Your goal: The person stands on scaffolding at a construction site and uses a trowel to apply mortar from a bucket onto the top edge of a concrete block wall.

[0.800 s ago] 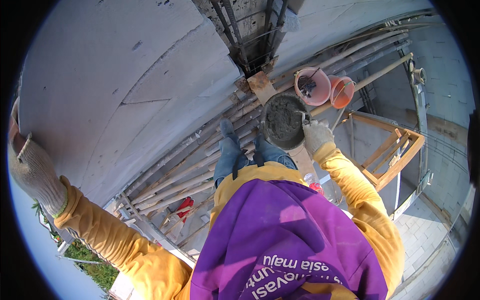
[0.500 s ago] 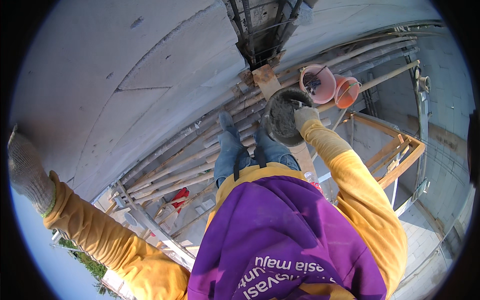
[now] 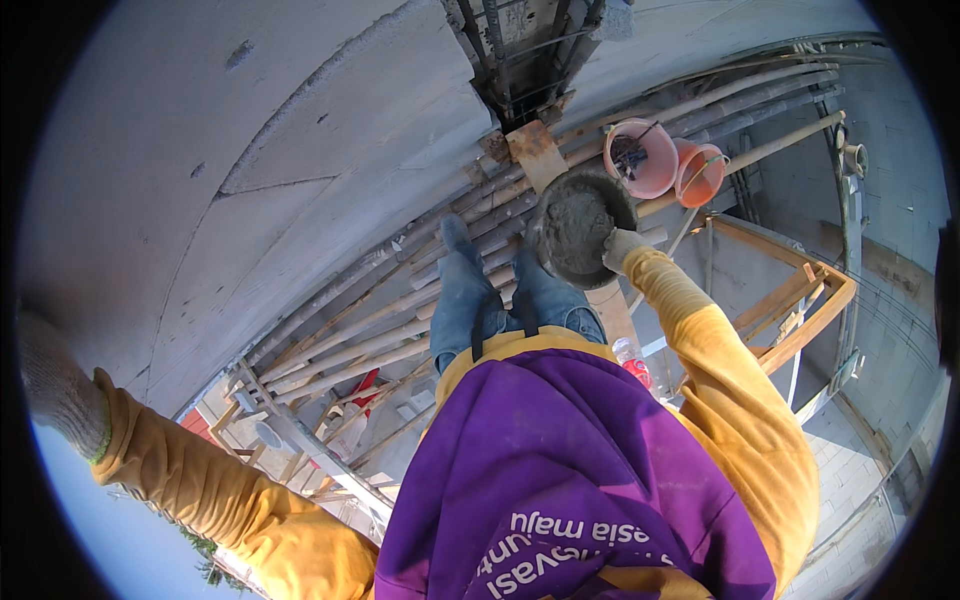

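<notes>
My left hand (image 3: 62,390), in a grey knitted glove, reaches to the grey wall (image 3: 160,200) at the far left; its fingers are lost in shadow. A black bucket of wet grey mortar (image 3: 574,225) stands beyond my legs, near the centre right. My gloved right hand (image 3: 624,248) is at that bucket's right side, fingers curled round something I cannot make out. Just behind the bucket are a pink bucket (image 3: 650,172) with dark items inside and an orange bucket (image 3: 704,180).
I stand on scaffolding of poles (image 3: 340,355) and planks (image 3: 535,150), with open drops between them. A vertical gap with steel bars (image 3: 515,50) splits the wall ahead. A wooden frame (image 3: 820,310) is at right, and a plastic bottle (image 3: 632,365) is beside my hip.
My left hand has slid lower along the left edge, deeper into shadow. My right hand has moved slightly up and left at the mortar bucket. The view has shifted a little.
</notes>
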{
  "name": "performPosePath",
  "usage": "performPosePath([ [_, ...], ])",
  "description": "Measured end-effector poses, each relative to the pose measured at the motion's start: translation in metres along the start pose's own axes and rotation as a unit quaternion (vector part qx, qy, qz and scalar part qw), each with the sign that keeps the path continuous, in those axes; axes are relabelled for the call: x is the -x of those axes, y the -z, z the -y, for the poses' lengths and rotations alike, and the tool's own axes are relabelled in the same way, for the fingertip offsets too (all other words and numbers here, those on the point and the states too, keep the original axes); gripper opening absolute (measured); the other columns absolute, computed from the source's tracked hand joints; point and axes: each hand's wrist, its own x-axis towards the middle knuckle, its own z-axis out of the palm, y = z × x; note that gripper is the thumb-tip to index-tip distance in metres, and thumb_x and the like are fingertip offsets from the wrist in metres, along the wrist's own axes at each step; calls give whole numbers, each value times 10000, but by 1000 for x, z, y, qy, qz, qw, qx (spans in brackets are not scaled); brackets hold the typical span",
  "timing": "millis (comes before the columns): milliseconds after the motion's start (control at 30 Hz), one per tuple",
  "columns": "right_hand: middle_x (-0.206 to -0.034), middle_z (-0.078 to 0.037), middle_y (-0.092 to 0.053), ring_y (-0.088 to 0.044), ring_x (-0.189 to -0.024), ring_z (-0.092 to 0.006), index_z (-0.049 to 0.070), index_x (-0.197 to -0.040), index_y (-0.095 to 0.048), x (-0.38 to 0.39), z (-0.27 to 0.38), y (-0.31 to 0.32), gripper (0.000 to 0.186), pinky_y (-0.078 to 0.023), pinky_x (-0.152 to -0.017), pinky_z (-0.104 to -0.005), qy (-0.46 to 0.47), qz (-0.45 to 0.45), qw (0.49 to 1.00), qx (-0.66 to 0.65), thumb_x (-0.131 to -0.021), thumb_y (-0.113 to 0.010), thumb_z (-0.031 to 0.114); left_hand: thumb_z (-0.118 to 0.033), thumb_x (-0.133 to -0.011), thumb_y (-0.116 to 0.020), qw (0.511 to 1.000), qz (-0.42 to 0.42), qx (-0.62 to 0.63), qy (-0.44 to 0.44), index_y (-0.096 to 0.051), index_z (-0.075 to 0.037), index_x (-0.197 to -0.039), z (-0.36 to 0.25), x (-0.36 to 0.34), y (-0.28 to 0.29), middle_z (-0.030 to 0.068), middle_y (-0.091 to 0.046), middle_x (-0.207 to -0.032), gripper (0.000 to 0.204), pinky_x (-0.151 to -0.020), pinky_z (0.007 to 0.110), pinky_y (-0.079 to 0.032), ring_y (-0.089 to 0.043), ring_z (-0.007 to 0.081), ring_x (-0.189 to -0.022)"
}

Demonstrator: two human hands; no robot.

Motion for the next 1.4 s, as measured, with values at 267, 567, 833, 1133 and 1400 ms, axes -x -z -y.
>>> performPosePath([
  [267, -1126, -99, -715, -677, -1067, -259, 123, -1080, -755, 21, 35, 40, 278, -524, -950, -386, 107, 0, 979, 172, -954, -551, 265, -328, -1078, -317, 1000, -1, -16, 1, -656, -104, -1308, 1, -1, 9, 149, -720, -1099, 467, -815, 357, -605, -732, 210, -911],
  [567, -1114, -143, -680, -635, -1120, -310, 99, -1025, -722, 16, 40, 9, 283, -492, -993, -372, -33, -60, 988, -136, -935, -526, 282, -316, -1074, -318, 1000, -4, -17, -5, -660, -109, -1305, -2, -8, 11, 147, -720, -1099, 461, -814, 359, -606, -730, 206, -908],
  [833, -1081, -90, -710, -672, -1061, -277, 77, -1102, -727, 22, 73, 53, 273, -507, -948, -359, -271, -38, 921, -277, -930, -534, 164, -305, -1070, -320, 1000, -2, -16, -6, -663, -113, -1302, -5, -12, 8, 144, -719, -1098, 457, -813, 361, -606, -729, 203, -905],
  [1133, -1162, -88, -733, -674, -1134, -254, 99, -1133, -744, 7, 81, 46, 300, -502, -983, -378, -59, -46, 997, 10, -973, -510, 196, -294, -1067, -321, 1000, -8, -13, -17, -667, -118, -1300, -12, -19, 2, 142, -719, -1098, 452, -811, 363, -607, -728, 199, -902],
  [1400, -1169, -161, -690, -610, -1182, -290, 87, -1279, -661, 13, 89, 25, 410, -452, -1036, -356, -152, -118, 970, -149, -1036, -371, 245, -283, -1063, -323, 1000, -10, -5, -29, -670, -123, -1297, -20, -23, -5, 139, -719, -1097, 448, -810, 365, -607, -727, 196, -899],
])
